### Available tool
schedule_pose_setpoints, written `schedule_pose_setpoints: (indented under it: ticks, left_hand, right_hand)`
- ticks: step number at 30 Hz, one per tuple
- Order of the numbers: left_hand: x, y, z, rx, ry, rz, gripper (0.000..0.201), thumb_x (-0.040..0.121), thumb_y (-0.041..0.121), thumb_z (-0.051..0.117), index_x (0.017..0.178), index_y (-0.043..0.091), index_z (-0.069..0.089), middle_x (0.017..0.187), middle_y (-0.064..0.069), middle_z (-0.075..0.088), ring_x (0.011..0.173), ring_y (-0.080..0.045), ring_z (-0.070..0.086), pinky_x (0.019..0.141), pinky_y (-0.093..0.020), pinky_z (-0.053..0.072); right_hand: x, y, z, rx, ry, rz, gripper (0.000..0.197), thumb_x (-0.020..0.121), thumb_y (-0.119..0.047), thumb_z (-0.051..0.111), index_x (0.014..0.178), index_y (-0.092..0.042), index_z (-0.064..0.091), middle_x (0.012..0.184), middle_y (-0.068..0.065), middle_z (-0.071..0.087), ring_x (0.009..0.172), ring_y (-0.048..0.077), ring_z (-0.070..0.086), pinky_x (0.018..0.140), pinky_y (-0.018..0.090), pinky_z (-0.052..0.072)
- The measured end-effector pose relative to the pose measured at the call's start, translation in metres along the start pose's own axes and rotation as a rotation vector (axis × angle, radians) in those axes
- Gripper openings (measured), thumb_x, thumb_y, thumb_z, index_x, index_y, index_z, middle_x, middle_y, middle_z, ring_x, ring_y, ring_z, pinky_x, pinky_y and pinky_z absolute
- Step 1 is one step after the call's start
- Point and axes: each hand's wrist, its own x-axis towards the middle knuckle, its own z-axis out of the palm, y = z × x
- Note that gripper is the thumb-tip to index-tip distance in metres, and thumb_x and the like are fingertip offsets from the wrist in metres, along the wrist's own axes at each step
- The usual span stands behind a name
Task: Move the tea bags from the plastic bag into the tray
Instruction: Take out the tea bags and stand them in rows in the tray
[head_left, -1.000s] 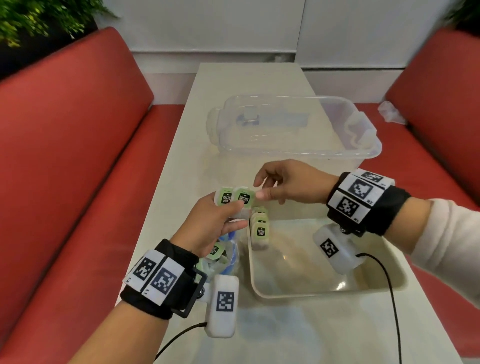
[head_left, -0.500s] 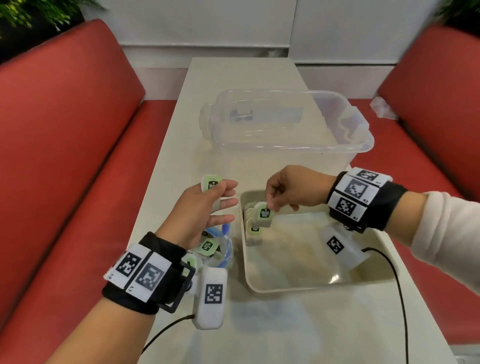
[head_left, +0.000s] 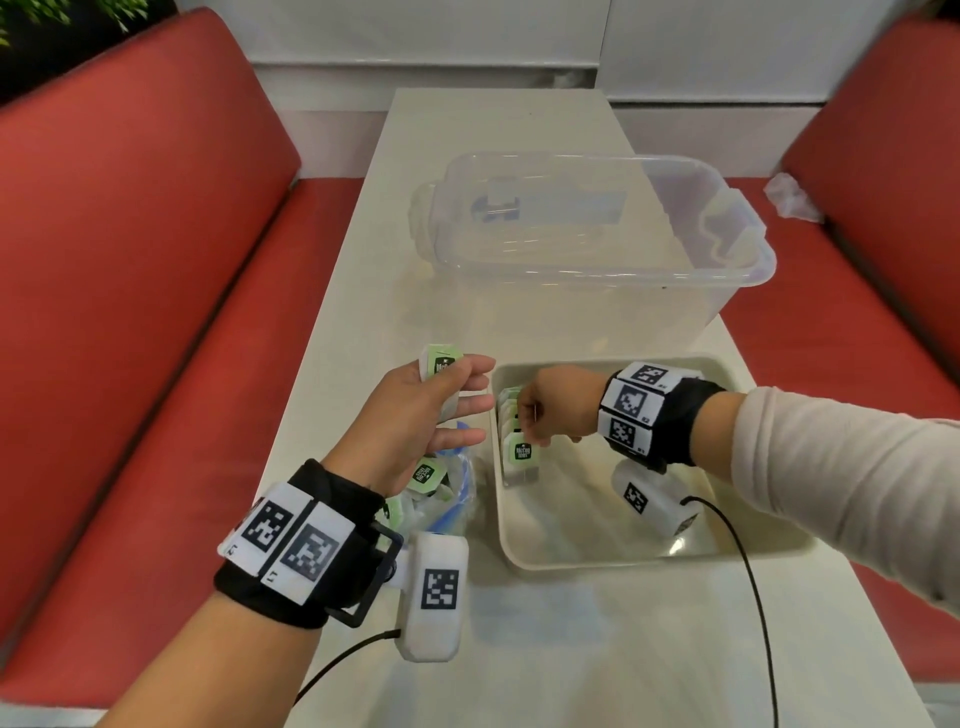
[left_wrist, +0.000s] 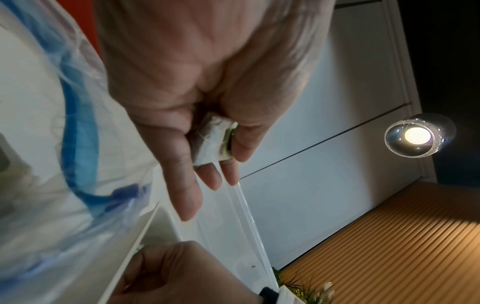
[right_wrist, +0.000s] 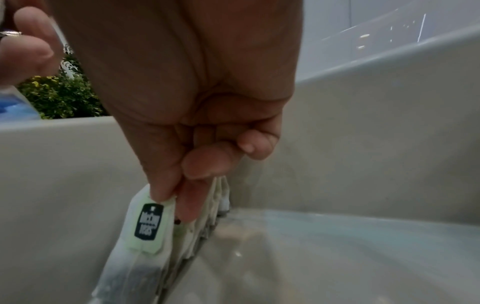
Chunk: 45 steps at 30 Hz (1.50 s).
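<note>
Since the previous frame, my right hand has lowered its pinched tea bag into the tray, upright against the row at the left wall: placement is nearly complete. Its long axis stands vertical, label facing me. My left hand pinches a second tea bag above the plastic bag.

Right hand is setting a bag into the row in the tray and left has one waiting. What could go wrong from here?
1. The right hand pinches a green-tagged tea bag against the upright row of tea bags at the beige plastic tray wall; letting go carelessly might topple it.
2. The left hand holds its spare green-tagged tea bag loosely above the white table; it could slip.
</note>
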Motion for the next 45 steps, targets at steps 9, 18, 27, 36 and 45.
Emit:
schedule_pose_setpoints:
  ticks: [9, 18, 27, 36, 45]
  left_hand:
    - [0.001, 0.001, 0.002, -0.002, -0.006, 0.001, 0.021, 0.096, 0.025, 0.048, 0.099, 0.02, 0.068, 0.098, 0.001, 0.065, 0.096, -0.013, 0.068, 0.068, -0.028, 0.059]
    - [0.0, 0.001, 0.001, -0.001, -0.016, 0.015, 0.02, 0.095, 0.027, 0.048, 0.098, 0.022, 0.068, 0.098, 0.004, 0.066, 0.096, -0.011, 0.068, 0.068, -0.028, 0.059]
    - [-0.002, 0.007, 0.003, 0.084, -0.035, 0.051, 0.019, 0.094, 0.024, 0.051, 0.107, 0.026, 0.065, 0.111, 0.008, 0.064, 0.101, -0.011, 0.063, 0.069, -0.025, 0.059]
    - [0.002, 0.018, 0.026, 0.315, 0.021, 0.157, 0.015, 0.078, 0.015, 0.072, 0.083, 0.029, 0.068, 0.081, -0.001, 0.07, 0.074, -0.01, 0.066, 0.066, -0.028, 0.056]
    - [0.011, 0.01, 0.008, 0.804, 0.059, 0.154, 0.045, 0.072, 0.016, 0.078, 0.114, 0.024, 0.063, 0.106, 0.007, 0.066, 0.072, -0.003, 0.06, 0.066, -0.014, 0.046]
  right_hand:
    - [-0.017, -0.001, -0.004, -0.105, -0.26, -0.145, 0.022, 0.083, -0.022, 0.065, 0.104, -0.024, 0.07, 0.081, -0.004, 0.067, 0.058, 0.012, 0.055, 0.058, 0.018, 0.046]
    - [0.008, -0.004, 0.016, -0.243, -0.476, -0.196, 0.054, 0.089, -0.021, 0.062, 0.139, -0.022, 0.044, 0.104, -0.001, 0.056, 0.06, 0.009, 0.048, 0.052, 0.009, 0.04]
    - [-0.04, -0.008, -0.039, 0.219, -0.012, -0.235, 0.017, 0.083, -0.031, 0.068, 0.096, -0.02, 0.065, 0.082, -0.005, 0.063, 0.056, 0.004, 0.053, 0.062, 0.018, 0.045]
    - [-0.078, -0.031, -0.065, 0.431, 0.436, -0.263, 0.008, 0.081, -0.022, 0.072, 0.085, -0.015, 0.069, 0.072, 0.002, 0.065, 0.045, -0.001, 0.05, 0.049, 0.014, 0.045]
    - [-0.062, -0.011, -0.04, 0.103, 0.216, -0.038, 0.017, 0.075, -0.026, 0.077, 0.09, -0.018, 0.074, 0.074, -0.008, 0.063, 0.072, 0.009, 0.057, 0.065, 0.02, 0.043]
